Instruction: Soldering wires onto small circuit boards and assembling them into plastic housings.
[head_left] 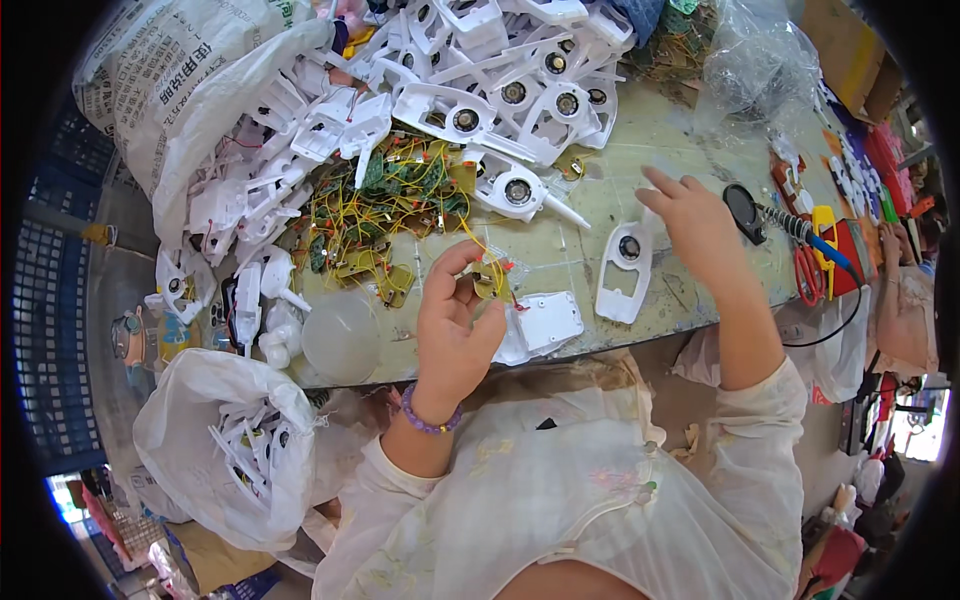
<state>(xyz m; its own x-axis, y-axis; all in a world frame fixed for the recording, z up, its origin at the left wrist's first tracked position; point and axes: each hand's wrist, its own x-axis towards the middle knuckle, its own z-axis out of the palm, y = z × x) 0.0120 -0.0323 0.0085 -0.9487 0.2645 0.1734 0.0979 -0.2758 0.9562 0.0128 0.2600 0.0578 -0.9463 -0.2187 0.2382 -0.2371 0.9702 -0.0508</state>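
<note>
My left hand (455, 335) pinches a small circuit board (488, 281) with yellow wires between thumb and fingers. Just beyond its thumb lies a white plastic casing (550, 320), with a red wire at its corner. My right hand (695, 220) is raised over the table with its fingers apart and nothing in them. Beside it rests a white handled shell (611, 293) with a round dark speaker at its upper end. Another white shell (516, 192) with a speaker and a thin handle lies farther off, next to a pile of wired green circuit boards (375, 205).
A large heap of white shells (480, 60) covers the far side. A printed sack (190, 90) stands at the left, above an open white bag (225, 450) of parts. A soldering iron (790, 222), red-handled scissors (808, 275) and clear plastic (760, 70) lie at right. Another person's arm (905, 300) shows far right.
</note>
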